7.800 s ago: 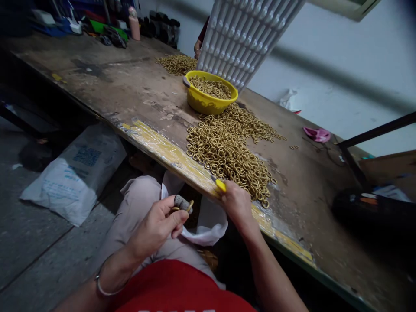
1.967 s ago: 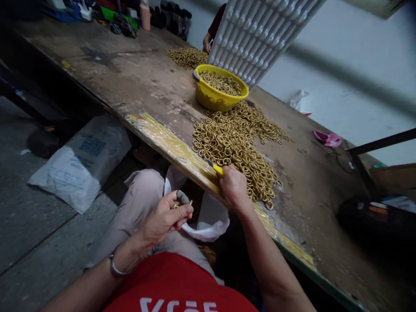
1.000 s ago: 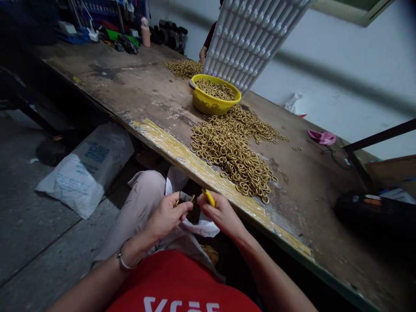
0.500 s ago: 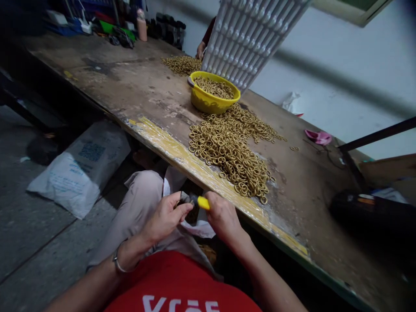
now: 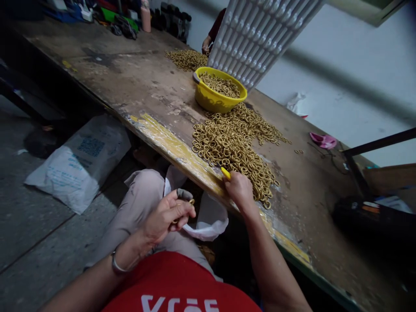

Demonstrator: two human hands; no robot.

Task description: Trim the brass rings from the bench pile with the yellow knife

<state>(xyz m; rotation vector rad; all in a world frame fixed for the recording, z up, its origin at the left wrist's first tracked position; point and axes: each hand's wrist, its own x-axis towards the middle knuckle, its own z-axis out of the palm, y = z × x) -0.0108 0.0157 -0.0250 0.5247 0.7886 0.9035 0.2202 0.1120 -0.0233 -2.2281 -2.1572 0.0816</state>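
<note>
My left hand point(image 5: 165, 214) is closed over my lap, pinching a small grey stone-like piece point(image 5: 183, 194) with a brass ring showing beside it. My right hand point(image 5: 239, 190) is closed on a yellow-handled tool point(image 5: 225, 173) at the table's near edge, touching the front of a wide heap of brass rings point(image 5: 234, 147). A white plastic bag point(image 5: 208, 219) hangs open between my knees, under the table edge.
A yellow bowl point(image 5: 211, 99) of rings stands behind the heap, with a second ring pile point(image 5: 186, 58) farther back. A white ribbed panel point(image 5: 260, 34) leans over the bowl; another person's arm point(image 5: 211, 37) shows behind it. A white sack point(image 5: 78, 160) lies on the floor at left.
My right hand has left my left hand over the lap and gone up to the ring heap on the table edge, still holding the yellow tool. The left hand stays put.
</note>
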